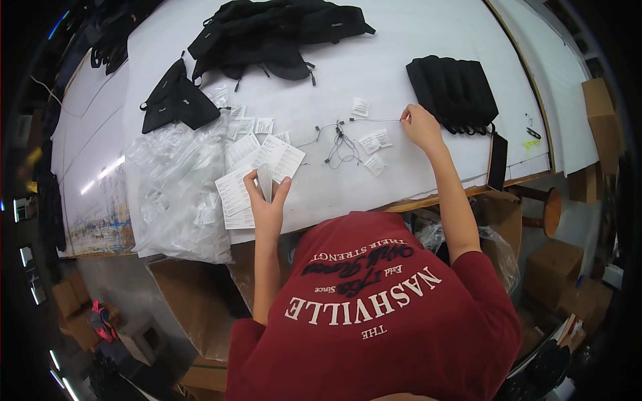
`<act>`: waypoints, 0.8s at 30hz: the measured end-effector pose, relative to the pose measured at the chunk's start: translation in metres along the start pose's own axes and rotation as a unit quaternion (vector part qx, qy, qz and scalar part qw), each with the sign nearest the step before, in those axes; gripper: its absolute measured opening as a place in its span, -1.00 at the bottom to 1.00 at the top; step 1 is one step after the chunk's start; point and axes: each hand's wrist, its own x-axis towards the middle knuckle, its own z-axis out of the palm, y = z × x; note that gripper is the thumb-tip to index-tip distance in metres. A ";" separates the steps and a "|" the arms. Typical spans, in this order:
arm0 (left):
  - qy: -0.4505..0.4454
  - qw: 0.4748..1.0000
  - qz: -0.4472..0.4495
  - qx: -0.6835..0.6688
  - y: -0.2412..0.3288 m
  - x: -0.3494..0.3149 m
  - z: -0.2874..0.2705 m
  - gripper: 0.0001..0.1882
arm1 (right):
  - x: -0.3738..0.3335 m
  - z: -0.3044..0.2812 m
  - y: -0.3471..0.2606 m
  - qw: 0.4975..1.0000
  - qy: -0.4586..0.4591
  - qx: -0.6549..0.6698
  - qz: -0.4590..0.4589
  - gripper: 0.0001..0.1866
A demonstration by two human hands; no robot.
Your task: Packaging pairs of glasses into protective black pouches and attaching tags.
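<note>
Remotely, I see L hand [268,200] grip a card [265,179] & R hand [422,126] pinch a cord [374,120] straight, prob. keeping it clear of the tangle [340,134].

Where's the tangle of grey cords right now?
In the head view, the tangle of grey cords lies on the white table near upper centre, between the left hand and right hand, just left of some small white packets.
</note>
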 end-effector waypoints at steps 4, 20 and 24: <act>-0.010 1.000 -0.006 -0.002 0.001 -0.001 0.003 -0.49 | -0.004 -0.012 -0.009 0.999 0.019 0.045 0.005 -0.94; -0.024 1.000 -0.018 0.006 -0.008 -0.003 0.004 -0.49 | 0.017 -0.012 0.019 0.988 -0.071 -0.041 -0.133 -0.89; -0.031 0.999 -0.031 0.013 -0.007 -0.005 0.005 -0.52 | 0.013 -0.013 0.011 0.992 -0.034 -0.001 -0.121 -0.89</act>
